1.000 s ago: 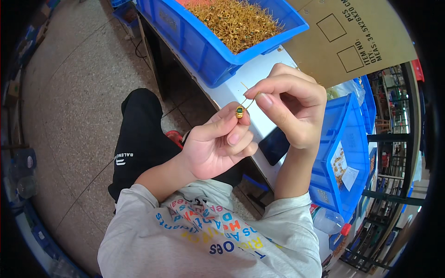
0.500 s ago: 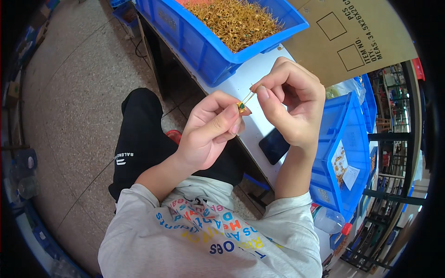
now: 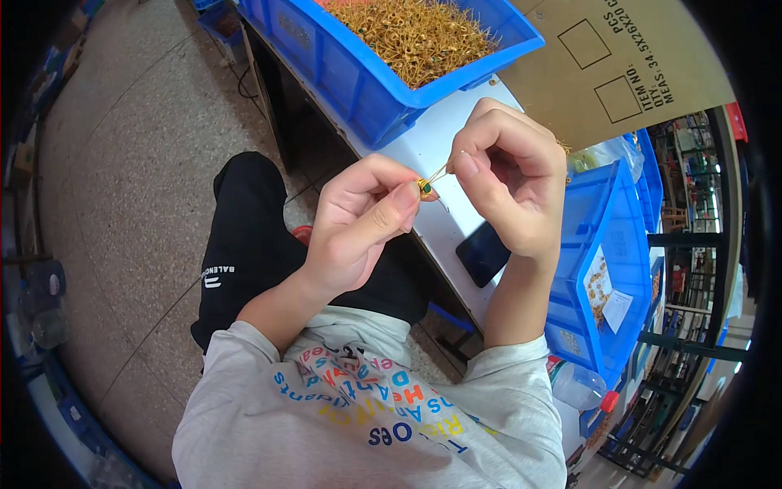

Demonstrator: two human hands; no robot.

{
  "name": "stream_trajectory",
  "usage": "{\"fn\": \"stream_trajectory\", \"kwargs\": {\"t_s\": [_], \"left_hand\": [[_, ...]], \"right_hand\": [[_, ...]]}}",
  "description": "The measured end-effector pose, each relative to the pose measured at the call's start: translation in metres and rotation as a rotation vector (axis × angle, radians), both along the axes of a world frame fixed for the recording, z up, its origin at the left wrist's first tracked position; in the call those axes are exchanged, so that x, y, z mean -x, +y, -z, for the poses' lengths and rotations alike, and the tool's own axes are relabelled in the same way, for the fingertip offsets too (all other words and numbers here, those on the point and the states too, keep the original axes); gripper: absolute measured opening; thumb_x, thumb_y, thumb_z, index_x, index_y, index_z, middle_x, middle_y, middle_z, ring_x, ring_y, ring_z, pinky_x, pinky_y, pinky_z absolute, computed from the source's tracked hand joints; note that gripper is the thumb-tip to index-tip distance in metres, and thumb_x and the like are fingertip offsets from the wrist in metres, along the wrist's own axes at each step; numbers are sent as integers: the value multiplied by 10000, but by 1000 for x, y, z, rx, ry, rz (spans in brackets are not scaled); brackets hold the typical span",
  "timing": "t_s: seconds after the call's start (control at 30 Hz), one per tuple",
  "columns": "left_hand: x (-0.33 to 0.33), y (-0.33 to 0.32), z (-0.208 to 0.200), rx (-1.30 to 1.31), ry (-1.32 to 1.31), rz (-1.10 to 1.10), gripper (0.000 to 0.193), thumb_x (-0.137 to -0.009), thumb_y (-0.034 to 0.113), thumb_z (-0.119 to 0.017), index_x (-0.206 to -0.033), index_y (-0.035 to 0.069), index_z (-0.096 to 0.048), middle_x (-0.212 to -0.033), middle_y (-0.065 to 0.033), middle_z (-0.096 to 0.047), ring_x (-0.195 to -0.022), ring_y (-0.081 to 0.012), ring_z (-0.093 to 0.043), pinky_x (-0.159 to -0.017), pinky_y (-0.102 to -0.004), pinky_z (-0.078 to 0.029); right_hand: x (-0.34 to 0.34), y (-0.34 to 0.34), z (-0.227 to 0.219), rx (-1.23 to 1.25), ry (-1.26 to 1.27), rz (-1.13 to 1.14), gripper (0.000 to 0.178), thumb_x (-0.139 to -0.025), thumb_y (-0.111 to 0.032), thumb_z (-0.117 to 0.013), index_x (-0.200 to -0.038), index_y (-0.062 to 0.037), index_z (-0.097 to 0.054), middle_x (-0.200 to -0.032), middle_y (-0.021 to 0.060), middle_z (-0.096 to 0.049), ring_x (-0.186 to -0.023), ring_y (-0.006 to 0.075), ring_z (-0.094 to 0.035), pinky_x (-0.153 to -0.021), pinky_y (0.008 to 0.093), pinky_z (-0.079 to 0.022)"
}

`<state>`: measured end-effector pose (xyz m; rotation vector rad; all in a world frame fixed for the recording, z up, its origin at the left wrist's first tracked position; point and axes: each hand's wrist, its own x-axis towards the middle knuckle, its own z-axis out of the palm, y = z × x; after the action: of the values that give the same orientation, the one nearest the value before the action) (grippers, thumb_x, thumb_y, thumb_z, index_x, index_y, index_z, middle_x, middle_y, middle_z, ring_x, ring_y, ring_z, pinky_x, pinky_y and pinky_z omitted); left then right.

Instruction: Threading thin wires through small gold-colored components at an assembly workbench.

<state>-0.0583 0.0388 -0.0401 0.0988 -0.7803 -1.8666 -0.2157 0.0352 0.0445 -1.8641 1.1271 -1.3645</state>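
Observation:
Between the thumb and fingers of my left hand (image 3: 350, 228) is a small gold ornament with a green stone (image 3: 425, 188). Thin gold wires (image 3: 440, 173) stretch from it toward my right hand (image 3: 517, 183), whose thumb and forefinger pinch their far ends. Both hands are raised in front of me, close together but apart, above the edge of a white table (image 3: 436, 134). Past them stands a blue bin (image 3: 366, 102) holding a heap of gold wired pieces (image 3: 415, 41), some with dark or green stones.
A dark phone (image 3: 482, 254) lies on the table below my right wrist. To the right, another blue bin (image 3: 577, 277) holds a few small gold pieces and a paper slip (image 3: 617, 311). A clear bottle with a red cap (image 3: 582, 385) lies near it. Cardboard (image 3: 627, 57) stands at the far right.
My right-hand fingertips have shifted slightly to the right, and the wires now run together into their pinch. My left hand has barely moved and keeps the ornament.

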Motion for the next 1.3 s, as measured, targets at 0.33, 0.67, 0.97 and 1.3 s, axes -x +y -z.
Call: {"fn": "stream_trajectory", "kwargs": {"t_s": [0.33, 0.67, 0.97, 1.3], "left_hand": [[-10, -4, -8, 104, -97, 101, 114, -925, 8, -559, -1029, -9, -602, -896, -60, -606, -717, -79, -475, -650, -178, -390], [-16, -1, -19, 278, -236, 138, 102, -883, -37, -569, -964, -6, -622, -837, -47, -579, -679, -85, -443, -620, -186, -356], [-10, 3, -20, 406, -232, 208, 89, -817, -46, -648, -878, 9, -683, -758, -42, -570, -609, -88, -406, -561, -190, -303], [-11, 1, -21, 468, -327, 151, 95, -793, -32, -683, -872, 16, -706, -711, -29, -570, -573, -90, -383, -525, -202, -284]], "right_hand": [[15, 3, -5, -106, -6, -250, 22, -655, -30, -596, -643, -45, -585, -614, -16, -447, -553, 92, -306, -504, 229, -228], [26, 4, -7, -315, -42, -510, 44, -636, -72, -605, -607, -52, -579, -584, -6, -474, -504, 95, -296, -477, 224, -221], [31, -5, 11, -384, -191, -919, 90, -642, -129, -626, -595, -57, -598, -547, 24, -535, -417, 100, -338, -400, 196, -222], [36, -13, 17, -509, -233, -1087, 121, -699, -116, -630, -593, -63, -602, -559, 49, -570, -403, 110, -354, -384, 194, -228]]}}
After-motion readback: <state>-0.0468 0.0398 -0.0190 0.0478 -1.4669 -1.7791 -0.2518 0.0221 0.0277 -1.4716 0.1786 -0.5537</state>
